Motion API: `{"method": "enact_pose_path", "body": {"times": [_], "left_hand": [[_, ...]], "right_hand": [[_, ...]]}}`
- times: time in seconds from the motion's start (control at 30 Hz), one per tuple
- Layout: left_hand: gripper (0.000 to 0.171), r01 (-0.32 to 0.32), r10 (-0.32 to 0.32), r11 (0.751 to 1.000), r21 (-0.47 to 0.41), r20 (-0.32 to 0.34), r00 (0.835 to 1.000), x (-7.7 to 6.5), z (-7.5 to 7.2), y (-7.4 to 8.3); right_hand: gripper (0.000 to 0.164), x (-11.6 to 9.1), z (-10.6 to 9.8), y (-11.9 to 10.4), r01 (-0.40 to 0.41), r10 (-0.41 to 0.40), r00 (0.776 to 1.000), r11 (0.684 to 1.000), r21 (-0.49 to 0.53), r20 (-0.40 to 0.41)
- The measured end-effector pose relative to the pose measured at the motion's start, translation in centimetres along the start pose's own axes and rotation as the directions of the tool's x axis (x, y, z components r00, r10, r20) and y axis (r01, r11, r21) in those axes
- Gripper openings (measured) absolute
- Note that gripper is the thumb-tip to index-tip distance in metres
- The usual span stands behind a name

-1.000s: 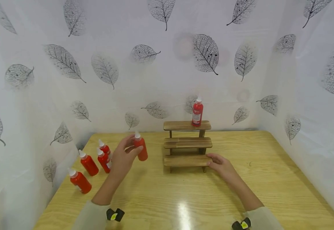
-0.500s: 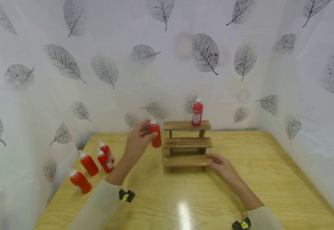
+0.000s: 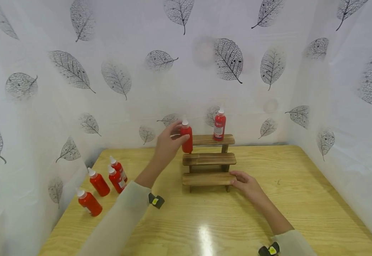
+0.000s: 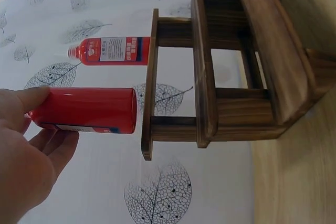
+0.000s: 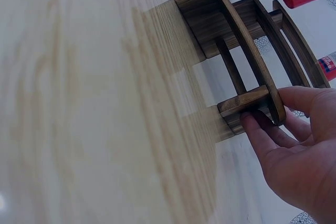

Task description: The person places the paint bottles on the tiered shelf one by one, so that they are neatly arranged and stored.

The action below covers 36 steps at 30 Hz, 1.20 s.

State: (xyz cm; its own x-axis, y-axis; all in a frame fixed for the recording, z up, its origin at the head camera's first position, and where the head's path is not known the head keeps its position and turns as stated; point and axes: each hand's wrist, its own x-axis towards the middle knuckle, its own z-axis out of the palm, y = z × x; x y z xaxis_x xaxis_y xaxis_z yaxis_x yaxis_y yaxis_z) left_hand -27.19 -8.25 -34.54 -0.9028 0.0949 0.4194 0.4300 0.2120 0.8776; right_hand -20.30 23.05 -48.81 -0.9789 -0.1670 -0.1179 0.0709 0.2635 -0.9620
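My left hand grips a red squeeze bottle with a white nozzle cap, upright near the left end of the top shelf. In the left wrist view the bottle's base stands a small gap away from the top board. The wooden three-step rack stands on the table. Another red bottle sits upright toward the right end of its top step. My right hand holds the right end of the lowest step, thumb above and fingers underneath, as the right wrist view shows.
Several more red bottles stand in a group at the left of the wooden table. A white curtain printed with leaves hangs behind and along both sides.
My left hand has carried the red bottle up and to the right, from over the table to the rack's top step. My right hand and the rack have stayed in place.
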Motion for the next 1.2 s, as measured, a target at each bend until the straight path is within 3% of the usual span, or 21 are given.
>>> {"method": "enact_pose_path", "body": {"times": [0.37,0.63,0.97,1.2], "left_hand": [[0.052,0.019,-0.021,0.999,0.037,0.050,0.999,3.2,3.4,0.6],[0.051,0.016,-0.023,0.995,0.099,0.069,0.997,4.5,5.0,0.5],[0.056,0.062,-0.071,0.991,0.115,0.079,0.994,5.4,5.2,0.4],[0.055,0.044,-0.050,0.994,0.097,0.067,0.996,4.9,3.9,0.8]], "right_hand": [[0.057,0.0,-0.1,0.3,0.003,-0.003,1.000,1.000,-0.005,-0.011],[0.058,0.0,0.0,0.2,0.008,-0.008,1.000,1.000,0.002,-0.004],[0.058,0.0,0.1,0.2,-0.001,0.001,1.000,1.000,0.010,-0.007],[0.057,0.0,0.0,0.1,0.007,-0.007,1.000,1.000,0.014,-0.003]]}}
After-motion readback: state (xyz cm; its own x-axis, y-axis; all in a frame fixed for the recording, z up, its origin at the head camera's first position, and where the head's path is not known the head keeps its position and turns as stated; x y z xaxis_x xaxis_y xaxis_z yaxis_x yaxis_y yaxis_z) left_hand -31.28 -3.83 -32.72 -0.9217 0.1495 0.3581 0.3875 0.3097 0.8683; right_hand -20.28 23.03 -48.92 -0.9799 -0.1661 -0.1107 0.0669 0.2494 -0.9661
